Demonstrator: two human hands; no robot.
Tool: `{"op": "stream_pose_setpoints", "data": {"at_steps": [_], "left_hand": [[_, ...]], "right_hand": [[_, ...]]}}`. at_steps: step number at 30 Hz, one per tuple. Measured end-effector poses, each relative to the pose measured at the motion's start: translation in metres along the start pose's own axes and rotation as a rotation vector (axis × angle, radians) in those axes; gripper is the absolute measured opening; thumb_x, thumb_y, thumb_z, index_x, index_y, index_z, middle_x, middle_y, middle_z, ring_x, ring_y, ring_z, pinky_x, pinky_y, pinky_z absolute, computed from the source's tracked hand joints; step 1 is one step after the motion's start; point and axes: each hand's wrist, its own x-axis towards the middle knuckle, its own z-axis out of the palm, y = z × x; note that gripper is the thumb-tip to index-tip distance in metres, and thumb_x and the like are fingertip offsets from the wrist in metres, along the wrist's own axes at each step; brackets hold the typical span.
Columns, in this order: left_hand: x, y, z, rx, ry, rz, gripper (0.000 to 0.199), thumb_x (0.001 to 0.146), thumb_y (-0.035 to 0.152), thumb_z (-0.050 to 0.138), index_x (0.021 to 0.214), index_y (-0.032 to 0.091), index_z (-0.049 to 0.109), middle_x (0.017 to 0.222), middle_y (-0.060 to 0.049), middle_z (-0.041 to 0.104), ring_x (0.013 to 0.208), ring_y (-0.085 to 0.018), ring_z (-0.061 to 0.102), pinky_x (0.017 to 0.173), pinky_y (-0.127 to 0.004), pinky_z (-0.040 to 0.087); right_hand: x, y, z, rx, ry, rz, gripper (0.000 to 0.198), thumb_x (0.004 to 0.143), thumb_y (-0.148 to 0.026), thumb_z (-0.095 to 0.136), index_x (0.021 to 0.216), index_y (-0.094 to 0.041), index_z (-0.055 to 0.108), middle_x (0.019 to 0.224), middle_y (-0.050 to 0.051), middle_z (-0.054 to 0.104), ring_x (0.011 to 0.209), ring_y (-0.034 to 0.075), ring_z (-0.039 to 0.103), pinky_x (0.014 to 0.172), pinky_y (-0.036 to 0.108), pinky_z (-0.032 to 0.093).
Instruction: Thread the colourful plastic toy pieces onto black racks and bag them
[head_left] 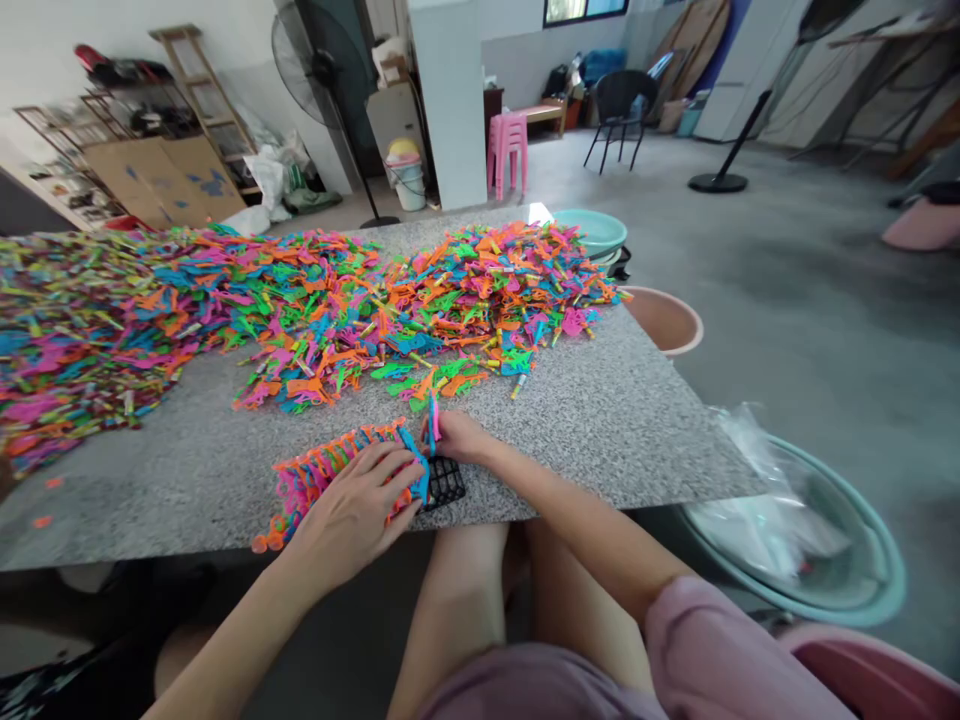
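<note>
While the left hand (364, 510) partly covers toys (315, 470) lined along a black rack (447, 487), its grip unclear, the right hand (459, 437) pinches pink and blue pieces (433, 425) just right, on the desk's (585, 430) near side.

Table (585, 430) across the front. Heap of toy pieces (480, 290) along its far side and over its left end. Near front edge, about mid-table: rack (448, 485), with a row of pieces (322, 465) running left from it. Left hand (360, 500) over the row; right hand (459, 437) at the rack's far side. Off table's right side: basin (664, 318), then, nearer, tub (889, 590) with plastic bags (780, 525) in it. Behind table: fan (322, 70) left, stools (508, 145) middle, chair (624, 105) right.
</note>
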Motion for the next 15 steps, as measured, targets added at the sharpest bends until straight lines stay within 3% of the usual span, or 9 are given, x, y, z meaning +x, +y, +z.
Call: {"op": "stream_pose_setpoints", "data": {"at_steps": [4,11,15], "left_hand": [[0.001,0.0,-0.001,-0.014,-0.005,-0.004,0.023,0.094,0.024,0.051,0.115,0.02,0.06,0.116,-0.008,0.063,0.118,-0.027,0.052,0.102,-0.045,0.047],[0.002,-0.001,-0.003,0.005,-0.013,0.022,0.025,0.095,0.027,0.049,0.117,0.018,0.06,0.114,-0.01,0.063,0.116,-0.028,0.053,0.1,-0.046,0.048],[0.004,-0.001,-0.005,0.066,0.018,0.083,0.029,0.096,0.022,0.048,0.123,0.02,0.059,0.134,-0.011,0.056,0.126,-0.029,0.048,0.105,-0.049,0.043]], "right_hand": [[0.0,0.007,0.006,0.185,0.092,-0.004,0.016,0.073,-0.014,0.073,0.088,-0.017,0.067,0.089,0.001,0.072,0.085,0.016,0.067,0.077,0.024,0.049],[-0.016,-0.017,0.002,-0.161,0.018,-0.015,0.033,0.079,-0.01,0.058,0.111,-0.017,0.065,0.092,0.009,0.074,0.085,0.024,0.068,0.073,0.029,0.049],[-0.008,-0.024,-0.003,-0.216,-0.018,-0.038,0.028,0.087,-0.015,0.054,0.112,-0.021,0.064,0.091,0.008,0.073,0.084,0.023,0.068,0.074,0.029,0.049]]}}
